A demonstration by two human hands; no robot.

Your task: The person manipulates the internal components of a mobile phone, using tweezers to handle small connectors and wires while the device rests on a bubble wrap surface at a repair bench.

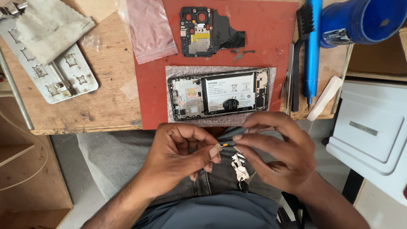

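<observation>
Fingers [214, 149] of left hand [182, 154] pinch narrow on a tiny orange part [225, 145], long axis roughly left-right, pointing at right hand [275, 152]. Right hand's fingers nearly closed on a dark grey strip [231, 133], touching the part's other end. Both held over the lap, just below the counter [85, 106] edge, near the opened phone [218, 94] on red mat [271, 29]. Keys [240, 167] hang below.

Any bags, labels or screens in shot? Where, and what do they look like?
Battery label: white rectangle with dark print, inside the opened phone on the red mat.
Plastic bag: pink, see-through, flat, at the mat's top left edge.
Label on blue tub: white patch, top right.
No lit screens.
</observation>
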